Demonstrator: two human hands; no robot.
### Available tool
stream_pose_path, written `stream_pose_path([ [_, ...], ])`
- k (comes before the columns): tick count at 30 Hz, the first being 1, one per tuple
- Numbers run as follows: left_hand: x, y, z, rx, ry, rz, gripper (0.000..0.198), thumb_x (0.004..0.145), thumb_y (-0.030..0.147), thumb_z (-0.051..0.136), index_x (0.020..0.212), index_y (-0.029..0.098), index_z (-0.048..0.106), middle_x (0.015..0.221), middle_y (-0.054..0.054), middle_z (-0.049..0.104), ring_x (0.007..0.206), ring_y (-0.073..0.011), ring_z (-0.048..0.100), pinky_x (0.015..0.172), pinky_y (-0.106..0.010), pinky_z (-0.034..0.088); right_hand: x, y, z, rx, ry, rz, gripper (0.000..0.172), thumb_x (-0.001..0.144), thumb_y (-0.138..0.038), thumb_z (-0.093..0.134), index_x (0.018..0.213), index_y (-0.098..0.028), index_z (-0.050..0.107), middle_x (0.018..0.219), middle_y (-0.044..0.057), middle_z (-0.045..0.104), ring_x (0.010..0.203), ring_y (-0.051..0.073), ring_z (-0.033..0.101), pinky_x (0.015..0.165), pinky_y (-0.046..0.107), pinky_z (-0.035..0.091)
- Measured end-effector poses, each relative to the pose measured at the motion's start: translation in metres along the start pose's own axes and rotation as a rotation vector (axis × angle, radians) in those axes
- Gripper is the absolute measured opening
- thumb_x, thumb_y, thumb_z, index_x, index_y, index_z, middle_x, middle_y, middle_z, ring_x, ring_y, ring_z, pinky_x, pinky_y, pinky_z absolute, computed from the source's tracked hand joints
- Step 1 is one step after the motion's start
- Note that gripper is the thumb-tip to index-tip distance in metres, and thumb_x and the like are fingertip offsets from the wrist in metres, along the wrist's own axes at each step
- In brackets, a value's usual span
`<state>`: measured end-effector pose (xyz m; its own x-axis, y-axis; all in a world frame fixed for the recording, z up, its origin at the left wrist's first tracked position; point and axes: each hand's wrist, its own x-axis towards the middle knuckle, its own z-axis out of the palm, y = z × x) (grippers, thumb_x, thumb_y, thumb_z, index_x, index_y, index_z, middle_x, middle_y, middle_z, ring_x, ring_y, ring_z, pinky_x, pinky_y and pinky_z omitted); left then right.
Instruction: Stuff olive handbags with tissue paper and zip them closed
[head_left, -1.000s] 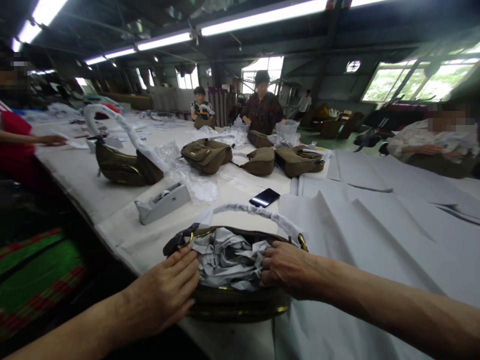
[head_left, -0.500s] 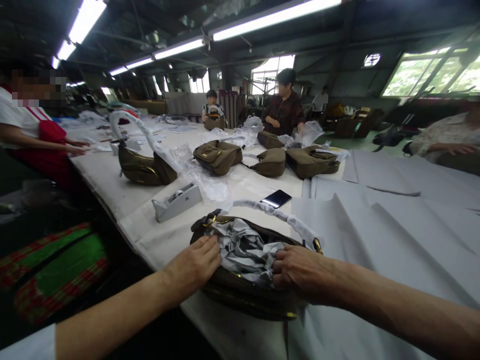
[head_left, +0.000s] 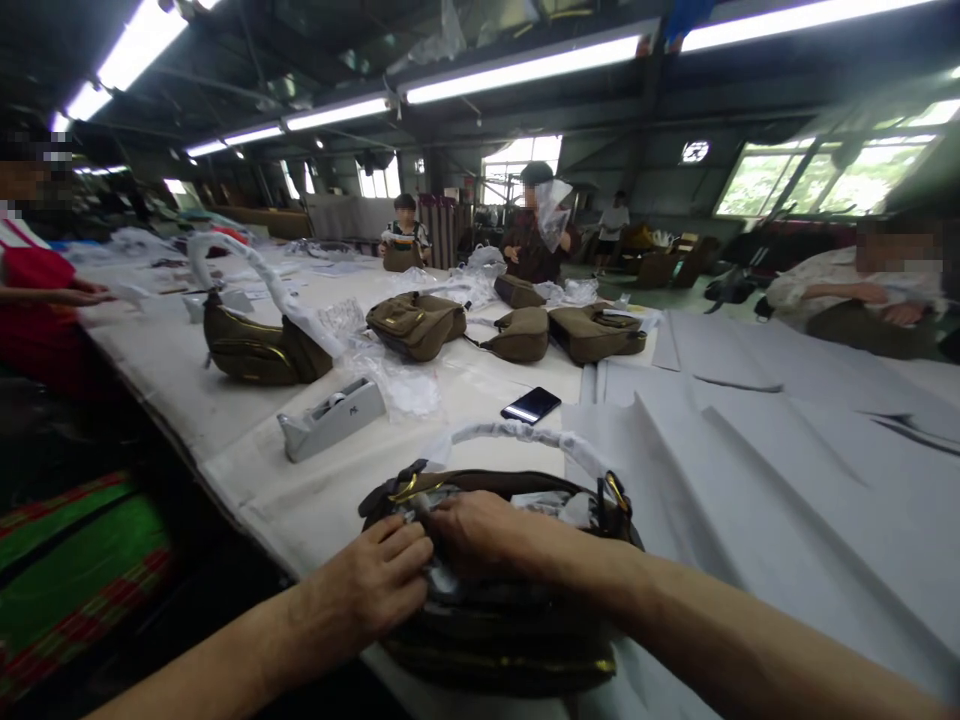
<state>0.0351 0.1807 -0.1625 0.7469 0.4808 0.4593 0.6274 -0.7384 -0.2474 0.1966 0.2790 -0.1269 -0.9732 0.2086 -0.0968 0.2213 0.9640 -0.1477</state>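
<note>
An olive-brown handbag [head_left: 510,640] with gold zips stands in front of me, its top opening unzipped. Crumpled grey paper [head_left: 559,505] fills its inside. White wrapping covers the bag's raised handle [head_left: 517,430]. At the left end of the opening, my left hand [head_left: 386,575] has its fingers curled closed on the bag's edge, beside a gold ring. My right hand [head_left: 484,530] reaches across into the opening close to my left fingertips. Its own fingertips are hidden among the paper and the bag's edge.
Beyond the bag lie a phone [head_left: 531,405], a grey tape dispenser [head_left: 334,418] and several similar bags [head_left: 416,325]. Large grey paper sheets [head_left: 712,470] cover the table's right side. A bag with a wrapped handle [head_left: 266,345] stands at left. Co-workers stand or sit around the table.
My right hand has moved left from the right part of the paper to the bag's left end, near my left hand. The paper now sits lower in the bag. My view has shifted.
</note>
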Motion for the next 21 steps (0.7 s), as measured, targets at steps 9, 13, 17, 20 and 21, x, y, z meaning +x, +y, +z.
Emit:
stream_pose_path([
  [9, -0.006, 0.002, 0.008, -0.134, 0.026, -0.103, 0.026, 0.082, 0.003, 0.034, 0.063, 0.018, 0.046, 0.060, -0.002, 0.050, 0.059, -0.0159, 0.046, 0.070, -0.034, 0.039, -0.063, -0.019, 0.013, -0.180, 0.167, 0.246, 0.029, 0.087, -0.038, 0.047, 0.085, -0.013, 0.060, 0.081, 0.011, 0.064, 0.078, 0.026, 0.057, 0.074, 0.041, 0.045],
  [13, 0.016, -0.001, -0.015, -0.233, -0.152, -0.271, 0.008, 0.082, 0.021, 0.049, 0.076, 0.019, 0.054, 0.075, -0.002, 0.058, 0.069, -0.0185, 0.052, 0.070, -0.033, 0.040, -0.086, -0.018, 0.012, -0.062, 0.217, 0.239, 0.030, 0.082, -0.044, 0.054, 0.081, -0.015, 0.059, 0.080, 0.008, 0.064, 0.076, 0.023, 0.057, 0.074, 0.037, 0.047],
  [17, 0.068, 0.005, -0.019, -0.329, 0.029, -0.388, 0.018, 0.089, 0.019, 0.045, 0.104, 0.018, 0.056, 0.104, -0.005, 0.060, 0.096, -0.0163, 0.055, 0.085, -0.027, 0.044, -0.122, 0.000, 0.003, 0.048, 0.881, 0.492, 0.022, 0.089, -0.032, 0.045, 0.098, -0.016, 0.058, 0.099, 0.010, 0.062, 0.095, 0.022, 0.055, 0.086, 0.037, 0.044],
  [20, 0.114, 0.012, 0.008, -0.508, 0.094, -0.359, 0.022, 0.090, 0.017, 0.045, 0.108, 0.017, 0.058, 0.109, -0.006, 0.060, 0.102, -0.0155, 0.055, 0.091, -0.026, 0.045, -0.143, 0.018, 0.014, 0.273, 1.079, 0.826, 0.039, 0.087, -0.044, 0.048, 0.109, -0.012, 0.054, 0.104, 0.014, 0.060, 0.098, 0.025, 0.055, 0.081, 0.040, 0.046],
  [21, 0.126, 0.014, 0.020, -0.580, 0.090, -0.343, 0.022, 0.089, 0.016, 0.045, 0.107, 0.016, 0.058, 0.108, -0.006, 0.061, 0.102, -0.0162, 0.056, 0.091, -0.028, 0.046, -0.144, 0.023, 0.021, 0.373, 1.049, 0.850, 0.042, 0.086, -0.048, 0.048, 0.108, -0.012, 0.055, 0.102, 0.014, 0.061, 0.095, 0.025, 0.056, 0.079, 0.039, 0.047],
])
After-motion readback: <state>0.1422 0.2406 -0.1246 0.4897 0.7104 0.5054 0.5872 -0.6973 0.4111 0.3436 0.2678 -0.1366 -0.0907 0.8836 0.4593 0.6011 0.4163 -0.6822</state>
